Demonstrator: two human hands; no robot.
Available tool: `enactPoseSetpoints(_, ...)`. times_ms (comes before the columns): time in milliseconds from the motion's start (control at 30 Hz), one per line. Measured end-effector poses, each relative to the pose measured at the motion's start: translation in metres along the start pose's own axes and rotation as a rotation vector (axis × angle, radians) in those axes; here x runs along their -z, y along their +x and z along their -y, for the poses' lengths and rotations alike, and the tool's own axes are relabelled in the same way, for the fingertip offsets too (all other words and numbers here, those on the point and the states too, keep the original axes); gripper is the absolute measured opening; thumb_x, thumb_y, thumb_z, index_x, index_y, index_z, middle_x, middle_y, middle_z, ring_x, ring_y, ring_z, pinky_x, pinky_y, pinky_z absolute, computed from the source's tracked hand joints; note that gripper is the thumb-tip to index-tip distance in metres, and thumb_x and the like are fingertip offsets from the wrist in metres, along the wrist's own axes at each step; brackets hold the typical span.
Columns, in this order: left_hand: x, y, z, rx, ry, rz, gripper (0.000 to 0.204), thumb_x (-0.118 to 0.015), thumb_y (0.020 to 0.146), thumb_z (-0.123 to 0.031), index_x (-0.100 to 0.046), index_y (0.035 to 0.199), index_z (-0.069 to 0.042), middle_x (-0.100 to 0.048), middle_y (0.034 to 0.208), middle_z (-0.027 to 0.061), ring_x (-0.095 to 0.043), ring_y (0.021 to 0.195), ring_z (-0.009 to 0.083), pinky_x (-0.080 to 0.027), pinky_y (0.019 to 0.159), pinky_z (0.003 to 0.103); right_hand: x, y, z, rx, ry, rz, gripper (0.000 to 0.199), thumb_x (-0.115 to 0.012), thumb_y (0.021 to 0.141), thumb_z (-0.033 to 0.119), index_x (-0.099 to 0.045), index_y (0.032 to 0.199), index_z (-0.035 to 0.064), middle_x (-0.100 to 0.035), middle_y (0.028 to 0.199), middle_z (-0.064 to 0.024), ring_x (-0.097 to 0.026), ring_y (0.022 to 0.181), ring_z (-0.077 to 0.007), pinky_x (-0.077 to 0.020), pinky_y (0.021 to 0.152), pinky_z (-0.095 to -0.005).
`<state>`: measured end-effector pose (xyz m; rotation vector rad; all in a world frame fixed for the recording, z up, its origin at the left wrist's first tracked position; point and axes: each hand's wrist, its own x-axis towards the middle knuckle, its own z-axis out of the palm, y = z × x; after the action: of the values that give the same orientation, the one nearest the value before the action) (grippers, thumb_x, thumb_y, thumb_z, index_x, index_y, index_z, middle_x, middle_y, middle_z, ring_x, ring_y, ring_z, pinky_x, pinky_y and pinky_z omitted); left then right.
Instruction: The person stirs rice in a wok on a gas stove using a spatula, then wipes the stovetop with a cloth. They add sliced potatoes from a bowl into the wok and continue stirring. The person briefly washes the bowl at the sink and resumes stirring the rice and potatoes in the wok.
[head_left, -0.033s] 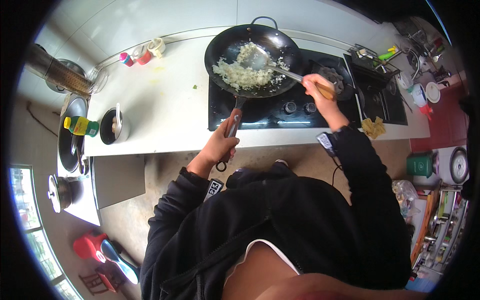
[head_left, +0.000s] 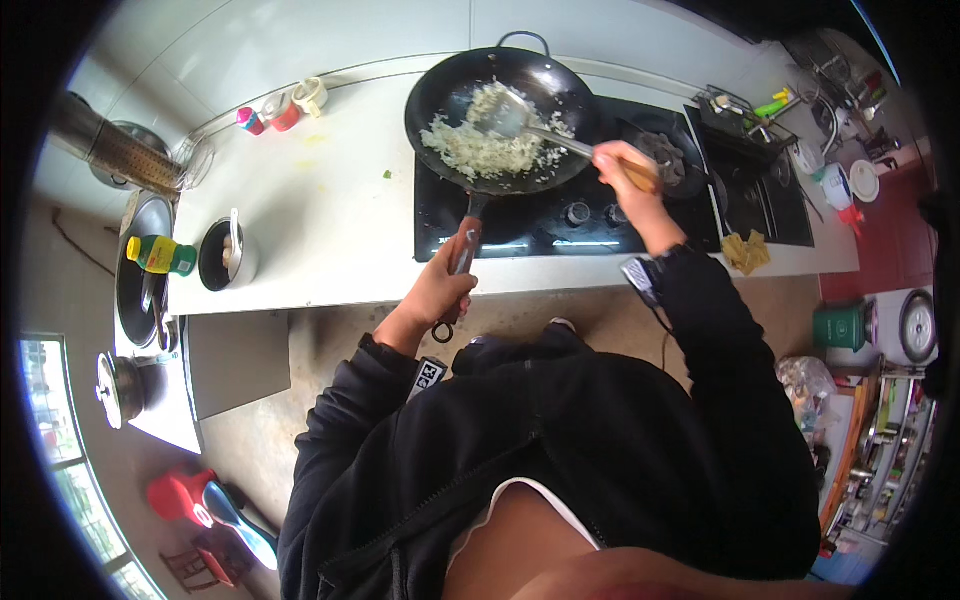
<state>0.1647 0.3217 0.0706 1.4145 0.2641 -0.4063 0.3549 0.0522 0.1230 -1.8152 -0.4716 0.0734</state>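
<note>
A black wok [head_left: 562, 88] stands on the left part of the dark glass cooktop [head_left: 590, 238], its loop handle at the far side. White rice [head_left: 485, 154] lies in its middle and left, with grains scattered across the right. My left hand [head_left: 438, 288] is wrapped round the wok's wooden handle [head_left: 468, 243] near the counter's front edge. My right hand [head_left: 632, 188] grips the wooden handle of a metal spatula [head_left: 510, 116], above the wok's right rim. The spatula's blade rests in the rice, partly covering it.
Left on the counter stands a dark-lined bowl [head_left: 213, 255] with a white spoon. Beyond it are a yellow-green bottle [head_left: 162, 255] and a large pan [head_left: 130, 300]. Small jars [head_left: 283, 112] line the back wall. Right of the wok are a second burner [head_left: 660, 155] and a yellow cloth [head_left: 745, 252].
My right hand has shifted slightly left and down with the spatula handle. The wok appears marginally further left; my left hand keeps its hold.
</note>
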Motion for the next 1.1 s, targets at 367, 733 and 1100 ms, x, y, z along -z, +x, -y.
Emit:
enactPoseSetpoints(367, -0.004, -0.001, 0.001, 0.022, -0.128, 0.02, 0.071, -0.056, 0.081, 0.002, -0.028, 0.146, -0.008, -0.052, 0.077, 0.006, -0.052, 0.051, 0.0132, -0.045, 0.046, 0.028, 0.009, 0.012, 0.02, -0.038, 0.008, 0.001, 0.013, -0.066, 0.092, 0.017, -0.069, 0.091, 0.0047, -0.061, 0.076, 0.0022, -0.052, 0.068, -0.0043, -0.0441, 0.061, -0.0222)
enactPoseSetpoints(733, -0.007, 0.004, 0.001, -0.004, -0.101, 0.01, 0.068, -0.057, 0.082, 0.002, -0.028, 0.143, -0.005, -0.051, 0.077, 0.0066, -0.053, 0.051, 0.0146, -0.046, 0.047, 0.03, 0.038, 0.016, 0.023, 0.048, -0.001, -0.023, 0.027, -0.065, 0.091, 0.031, -0.068, 0.083, 0.0053, -0.064, 0.074, 0.0016, -0.057, 0.067, -0.0063, -0.0466, 0.061, -0.0226)
enactPoseSetpoints(1100, -0.005, 0.0, -0.001, -0.01, -0.136, 0.028, 0.074, -0.055, 0.082, 0.002, -0.023, 0.149, -0.008, -0.052, 0.077, 0.0048, -0.053, 0.052, 0.0127, -0.047, 0.046, 0.029, 0.023, 0.075, 0.068, 0.099, 0.168, -0.126, 0.022, -0.067, 0.088, 0.025, -0.062, 0.076, 0.0078, -0.062, 0.078, -0.0009, -0.058, 0.073, -0.0097, -0.0475, 0.067, -0.0241)
